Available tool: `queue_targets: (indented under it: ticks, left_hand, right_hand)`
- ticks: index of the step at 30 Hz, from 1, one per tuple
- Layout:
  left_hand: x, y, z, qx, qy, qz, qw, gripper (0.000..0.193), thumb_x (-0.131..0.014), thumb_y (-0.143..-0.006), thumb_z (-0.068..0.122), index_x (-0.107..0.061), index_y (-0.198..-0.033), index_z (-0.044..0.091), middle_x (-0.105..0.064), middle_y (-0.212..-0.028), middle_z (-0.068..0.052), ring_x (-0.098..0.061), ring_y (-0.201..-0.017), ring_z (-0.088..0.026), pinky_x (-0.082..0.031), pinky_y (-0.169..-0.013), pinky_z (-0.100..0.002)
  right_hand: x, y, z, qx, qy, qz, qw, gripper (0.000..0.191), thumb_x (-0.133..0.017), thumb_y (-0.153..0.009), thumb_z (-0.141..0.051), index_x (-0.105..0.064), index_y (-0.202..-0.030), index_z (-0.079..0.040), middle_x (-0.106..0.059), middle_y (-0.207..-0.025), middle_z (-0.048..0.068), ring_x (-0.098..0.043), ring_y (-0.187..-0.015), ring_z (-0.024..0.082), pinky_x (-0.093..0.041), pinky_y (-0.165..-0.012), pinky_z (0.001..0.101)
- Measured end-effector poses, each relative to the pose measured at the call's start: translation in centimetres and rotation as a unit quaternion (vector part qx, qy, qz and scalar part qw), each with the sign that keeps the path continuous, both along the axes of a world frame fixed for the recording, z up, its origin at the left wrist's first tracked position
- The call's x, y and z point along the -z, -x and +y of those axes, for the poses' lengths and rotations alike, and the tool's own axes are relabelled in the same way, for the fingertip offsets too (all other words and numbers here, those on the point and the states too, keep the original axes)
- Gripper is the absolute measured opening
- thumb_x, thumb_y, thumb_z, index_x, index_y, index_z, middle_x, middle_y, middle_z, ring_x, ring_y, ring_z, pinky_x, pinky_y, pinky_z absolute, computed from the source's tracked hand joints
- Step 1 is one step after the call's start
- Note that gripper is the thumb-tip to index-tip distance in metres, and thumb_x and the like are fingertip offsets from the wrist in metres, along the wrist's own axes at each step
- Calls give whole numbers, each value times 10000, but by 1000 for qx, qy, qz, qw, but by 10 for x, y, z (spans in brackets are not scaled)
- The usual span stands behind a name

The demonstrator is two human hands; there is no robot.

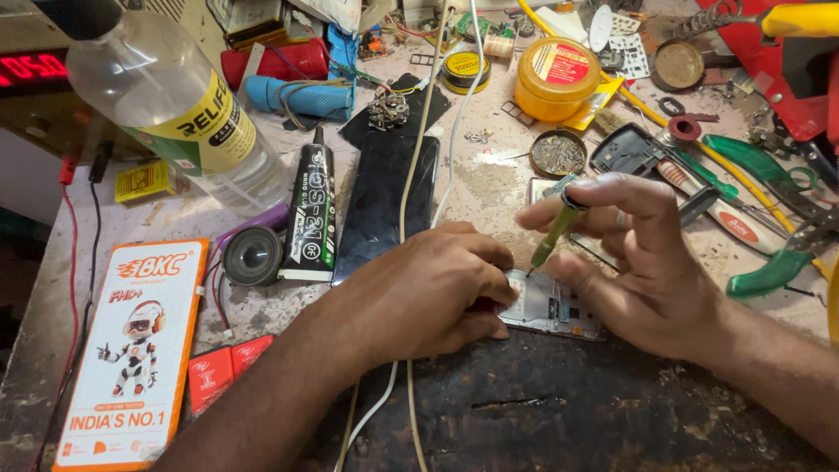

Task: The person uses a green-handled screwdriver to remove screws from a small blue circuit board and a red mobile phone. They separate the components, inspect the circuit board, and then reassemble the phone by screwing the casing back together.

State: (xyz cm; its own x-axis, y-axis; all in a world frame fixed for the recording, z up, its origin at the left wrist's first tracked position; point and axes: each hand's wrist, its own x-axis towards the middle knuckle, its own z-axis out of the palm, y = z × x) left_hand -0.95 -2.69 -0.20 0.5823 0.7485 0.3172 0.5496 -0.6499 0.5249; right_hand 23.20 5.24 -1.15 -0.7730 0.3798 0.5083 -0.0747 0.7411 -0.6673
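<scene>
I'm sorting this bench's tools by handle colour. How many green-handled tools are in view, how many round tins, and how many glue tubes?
Green-handled tools: 3, namely the small screwdriver in the right hand, the pliers, and another screwdriver
Round tins: 4, namely yellow tub, flat yellow-rimmed tin, open tin, rusty lid
Glue tubes: 1, black
Total: 8

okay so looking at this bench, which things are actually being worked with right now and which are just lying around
In use:
left hand steadying the opened phone
right hand holding the green screwdriver, tip on the phone

Lying about:
black glue tube
clear bottle
orange box
yellow tin
green pliers
small speaker
</scene>
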Motion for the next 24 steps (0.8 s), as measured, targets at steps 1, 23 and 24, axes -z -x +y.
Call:
queue_targets:
  ticks: [1,23,24]
  left_hand:
    - [0,0,0,1,-9,-6,1000,233,-838,-743,185,-777,-924,50,-737,-1082,-130,-688,-1013,-319,-536,-915,-420]
    - [13,-7,13,2,-33,1,999,220,-820,-732,172,-667,-863,84,-694,-902,-44,-657,-950,-286,-507,-929,-415]
    - [14,-7,15,4,-39,-3,999,227,-820,-738,172,-652,-862,86,-682,-888,-40,-651,-935,-286,-503,-926,-417]
  right_hand:
    - [1,0,-1,13,2,18,1000,589,-603,-931,94,-260,-1354,-131,-592,-1206,188,-660,-1137,266,-619,-918,356]
    - [14,1,20,165,23,-14,986,717,-720,-882,62,-242,-1390,-105,-645,-1090,145,-704,-1008,206,-613,-854,315]
    - [15,3,25,193,0,-25,981,759,-785,-873,34,-245,-1386,-111,-639,-1054,137,-712,-959,199,-625,-837,312]
